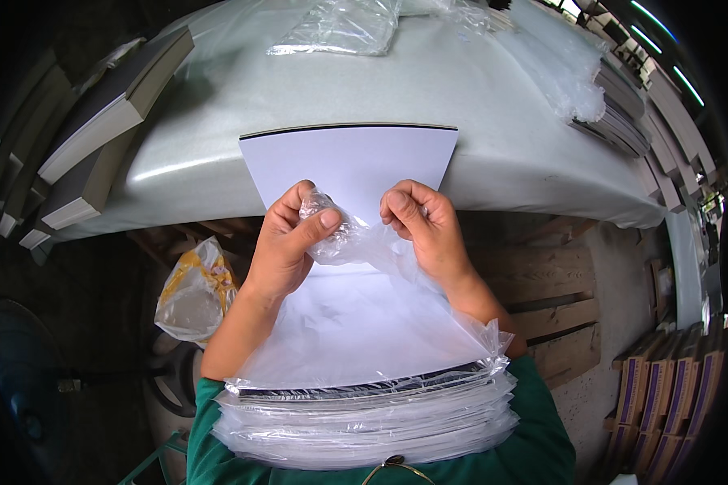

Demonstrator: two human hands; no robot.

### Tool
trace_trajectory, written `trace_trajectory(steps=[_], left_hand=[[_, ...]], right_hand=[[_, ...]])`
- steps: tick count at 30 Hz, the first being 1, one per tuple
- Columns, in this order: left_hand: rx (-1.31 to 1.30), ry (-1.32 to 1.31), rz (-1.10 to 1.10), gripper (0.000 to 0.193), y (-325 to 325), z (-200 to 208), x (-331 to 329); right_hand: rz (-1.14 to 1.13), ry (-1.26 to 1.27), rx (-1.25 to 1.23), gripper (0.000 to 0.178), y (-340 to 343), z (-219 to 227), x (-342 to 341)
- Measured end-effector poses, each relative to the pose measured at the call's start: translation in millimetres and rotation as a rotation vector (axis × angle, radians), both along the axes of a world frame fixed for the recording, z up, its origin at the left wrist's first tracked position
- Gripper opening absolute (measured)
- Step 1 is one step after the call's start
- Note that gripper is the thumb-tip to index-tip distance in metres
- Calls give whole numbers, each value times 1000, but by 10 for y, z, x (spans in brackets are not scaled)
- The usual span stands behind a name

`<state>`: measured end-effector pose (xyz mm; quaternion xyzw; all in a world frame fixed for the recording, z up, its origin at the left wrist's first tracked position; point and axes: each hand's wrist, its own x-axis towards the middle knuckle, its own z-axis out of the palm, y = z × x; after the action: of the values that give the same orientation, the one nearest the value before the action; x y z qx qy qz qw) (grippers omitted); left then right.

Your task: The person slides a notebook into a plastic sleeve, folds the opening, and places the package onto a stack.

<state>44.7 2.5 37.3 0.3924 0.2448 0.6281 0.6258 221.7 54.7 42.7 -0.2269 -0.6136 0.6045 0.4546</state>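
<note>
My left hand (287,230) is closed on a bunched part of a clear plastic bag (352,246), thumb on top. To its right, my right hand (421,230) is curled shut with the same film running up to its fingers. A white board (356,158) with a dark far edge leans on the table's front edge. Its near part lies under the film, between my forearms. Closest to my body is a thick stack of plastic-wrapped boards (364,424).
A pale sheet covers the table (218,97). Thick stacks of boards (109,113) stand at the left. Folded clear bags (336,28) lie at the back. Right of them is more plastic film (550,69). A wooden pallet (542,275) and cartons (667,384) are on the right below.
</note>
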Motion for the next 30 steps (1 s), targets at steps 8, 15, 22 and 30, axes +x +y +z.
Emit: trace_trajectory(steps=[8, 15, 22, 30], left_hand=[[63, 29, 102, 25, -7, 38, 99], [46, 20, 55, 26, 2, 3, 54], [27, -36, 1, 24, 14, 6, 43], [-82, 294, -225, 22, -44, -14, -32]], right_hand=[[-78, -111, 269, 13, -42, 18, -40], [17, -68, 77, 13, -49, 46, -7], [-30, -119, 206, 14, -45, 67, -10], [-65, -20, 187, 19, -79, 116, -21]])
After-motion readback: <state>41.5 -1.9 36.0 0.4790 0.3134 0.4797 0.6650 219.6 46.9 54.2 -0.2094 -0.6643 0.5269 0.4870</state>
